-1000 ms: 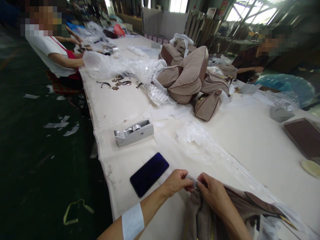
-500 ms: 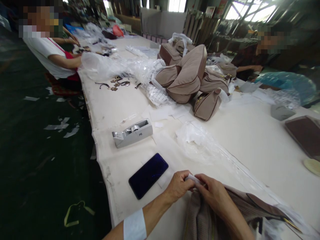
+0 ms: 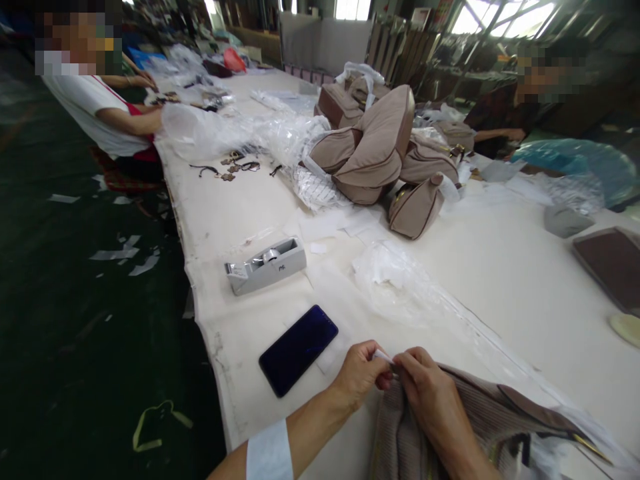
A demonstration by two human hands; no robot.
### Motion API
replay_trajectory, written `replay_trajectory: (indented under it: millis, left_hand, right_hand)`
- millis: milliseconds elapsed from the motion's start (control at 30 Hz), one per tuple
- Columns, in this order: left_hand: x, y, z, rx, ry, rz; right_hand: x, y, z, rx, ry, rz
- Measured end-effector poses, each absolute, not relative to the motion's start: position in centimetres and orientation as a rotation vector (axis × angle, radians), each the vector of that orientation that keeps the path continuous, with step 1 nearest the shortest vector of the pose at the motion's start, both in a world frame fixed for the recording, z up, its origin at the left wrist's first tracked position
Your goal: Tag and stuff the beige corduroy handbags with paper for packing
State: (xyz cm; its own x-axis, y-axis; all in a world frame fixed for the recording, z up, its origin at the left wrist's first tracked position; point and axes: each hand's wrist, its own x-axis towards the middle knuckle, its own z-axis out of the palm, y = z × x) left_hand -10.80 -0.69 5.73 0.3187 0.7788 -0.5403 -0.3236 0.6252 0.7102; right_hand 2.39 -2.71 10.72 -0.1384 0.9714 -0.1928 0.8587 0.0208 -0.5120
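A small white strip, paper or thin film [image 3: 383, 356], is pinched between the fingertips of my left hand [image 3: 361, 373]. My right hand [image 3: 431, 385] is closed at the strip's other end, above the upper edge of a taupe ribbed bag [image 3: 477, 403]. Its fingertips hide what exactly they grip. The bag lies at the bottom right, with dark brown trim and a gold-coloured metal piece [image 3: 587, 448] on its right side. A dark phone [image 3: 299, 350] rests on the table left of my hands.
A grey tape dispenser [image 3: 267, 267] stands beyond the phone. Clear plastic wrap [image 3: 400, 287] lies ahead of my hands. Taupe bags [image 3: 373, 157] are piled farther back. Two people sit at the table's sides, left [image 3: 95, 110] and right [image 3: 500, 120]. The table edge [image 3: 200, 327] runs along the left.
The fingers of my right hand have closed in more tightly, and less of the white strip shows between my hands. The bag and the table things stay put.
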Motion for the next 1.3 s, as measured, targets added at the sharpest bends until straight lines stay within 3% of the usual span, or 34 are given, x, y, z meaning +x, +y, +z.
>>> replay_trajectory:
  millis: [333, 700, 1133, 1300]
  left_hand:
    - [-10.6, -1.8, 6.9, 0.288, 0.976, 0.638]
    - [-11.7, -1.4, 6.5, 0.093, 0.872, 0.402]
    - [-13.5, 1.8, 6.1, 0.598, 0.844, 0.022]
    - [-12.6, 0.4, 6.2, 0.727, 0.854, 0.043]
  right_hand:
    - [4.1, -3.8, 12.1, -1.668, -2.313, 0.992]
    - [3.9, -4.7, 10.8, -1.472, -2.532, 0.359]
    - [2.9, -4.9, 11.2, -1.538, -2.594, 0.207]
    - [1.8, -5.0, 13.1, -1.641, -2.704, 0.239]
